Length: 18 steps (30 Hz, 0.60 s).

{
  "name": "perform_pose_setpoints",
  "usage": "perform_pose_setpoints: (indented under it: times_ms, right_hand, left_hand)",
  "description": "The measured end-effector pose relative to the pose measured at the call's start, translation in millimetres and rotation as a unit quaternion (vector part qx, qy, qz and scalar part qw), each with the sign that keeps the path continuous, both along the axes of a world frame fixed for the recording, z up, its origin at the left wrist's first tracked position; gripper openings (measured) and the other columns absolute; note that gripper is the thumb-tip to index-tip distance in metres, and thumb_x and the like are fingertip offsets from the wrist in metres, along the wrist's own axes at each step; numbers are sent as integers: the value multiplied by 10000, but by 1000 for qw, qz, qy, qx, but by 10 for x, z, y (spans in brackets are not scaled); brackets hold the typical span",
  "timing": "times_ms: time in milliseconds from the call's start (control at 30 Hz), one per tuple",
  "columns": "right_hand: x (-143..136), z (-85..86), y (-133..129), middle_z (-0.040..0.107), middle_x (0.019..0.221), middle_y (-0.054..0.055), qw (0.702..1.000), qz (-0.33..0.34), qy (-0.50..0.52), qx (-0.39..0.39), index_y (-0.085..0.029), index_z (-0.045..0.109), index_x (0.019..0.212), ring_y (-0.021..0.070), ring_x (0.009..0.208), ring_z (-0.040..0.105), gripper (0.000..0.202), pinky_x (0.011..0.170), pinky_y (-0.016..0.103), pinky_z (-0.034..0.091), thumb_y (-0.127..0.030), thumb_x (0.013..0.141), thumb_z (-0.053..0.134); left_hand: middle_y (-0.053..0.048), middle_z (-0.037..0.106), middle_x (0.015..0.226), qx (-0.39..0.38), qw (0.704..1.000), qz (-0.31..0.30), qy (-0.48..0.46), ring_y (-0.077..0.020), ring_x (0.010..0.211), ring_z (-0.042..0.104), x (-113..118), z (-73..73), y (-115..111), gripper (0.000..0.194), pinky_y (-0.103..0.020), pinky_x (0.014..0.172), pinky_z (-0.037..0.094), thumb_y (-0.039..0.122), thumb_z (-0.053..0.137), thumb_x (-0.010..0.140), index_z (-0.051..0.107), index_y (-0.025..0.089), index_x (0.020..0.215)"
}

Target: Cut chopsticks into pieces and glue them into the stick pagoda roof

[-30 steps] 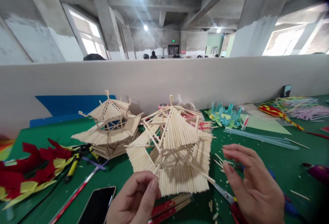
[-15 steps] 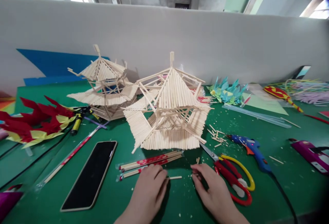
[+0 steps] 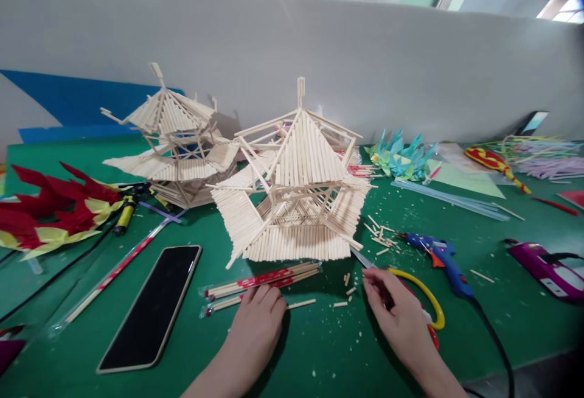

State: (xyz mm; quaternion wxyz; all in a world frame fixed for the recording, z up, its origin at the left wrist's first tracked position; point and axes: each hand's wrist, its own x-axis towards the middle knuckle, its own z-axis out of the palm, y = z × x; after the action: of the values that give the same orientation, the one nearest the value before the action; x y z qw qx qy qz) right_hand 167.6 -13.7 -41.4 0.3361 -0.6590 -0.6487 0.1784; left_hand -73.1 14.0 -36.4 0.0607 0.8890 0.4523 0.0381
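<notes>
My left hand (image 3: 259,320) rests on the green table with its fingers curled down around one end of a thin wooden stick (image 3: 302,303); the other end points right. Just behind it lie two plastic-wrapped packs of chopsticks (image 3: 269,279) with red paper. My right hand (image 3: 396,305) hovers over the red-and-yellow scissors (image 3: 435,300), its fingers bent and thumb apart, holding nothing visible. It hides much of the scissors' handles. Short cut stick pieces (image 3: 340,305) lie between the hands. Beyond stands a pavilion model of wooden sticks (image 3: 301,243), its upper roof partly covered.
A second stick pavilion (image 3: 182,170) stands back left. A phone (image 3: 150,307) lies left of my left hand. At right are a blue glue gun (image 3: 440,258) with its cord, stick scraps (image 3: 381,240) and a purple device (image 3: 542,270). A grey partition (image 3: 410,69) rises behind.
My right hand has moved right, from beside the small pieces to over the scissors. More cut pieces show where it was. My left hand stays by the stick; the view has shifted slightly.
</notes>
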Motion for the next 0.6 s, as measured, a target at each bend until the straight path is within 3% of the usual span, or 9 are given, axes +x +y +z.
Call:
perform_pose_setpoints:
  times_ms: [133, 300, 433, 600]
  right_hand:
    - [-12, -42, -79, 611, 859, 65, 998, 53, -44, -16, -181, 505, 965, 166, 762, 594, 167, 673, 281, 501, -200, 826, 415]
    - [-164, -61, -26, 627, 908, 60, 976, 170, -134, -14, -209, 552, 972, 176, 830, 599, 267, 731, 285, 484, -101, 760, 430]
    - [-253, -146, 116, 648, 744, 76, 953, 208, -218, -25, -190, 615, 808, 220, 654, 636, 306, 554, 282, 493, -9, 634, 440]
    - [-258, -209, 233, 667, 689, 115, 935, 230, -263, -52, -154, 625, 679, 243, 544, 648, 295, 446, 252, 444, 32, 565, 426]
  left_hand:
    - [-62, 599, 768, 14, 1000, -7, -6, -194, 735, 516, -5, -37, -13, 240, -373, 743, 406, 25, 375, 767, 579, 151, 767]
    - [-43, 594, 697, 79, 997, 0, -10, -206, 673, 526, 21, -221, -15, 179, -350, 663, 412, 36, 440, 707, 559, 171, 697]
    - [-24, 592, 645, 136, 991, 5, -14, -199, 621, 538, 12, -359, 31, 191, -315, 611, 413, 4, 476, 626, 545, 182, 633]
    - [-10, 603, 652, 163, 986, 14, -33, -182, 621, 553, -17, -343, 26, 229, -288, 608, 430, -7, 457, 648, 562, 195, 677]
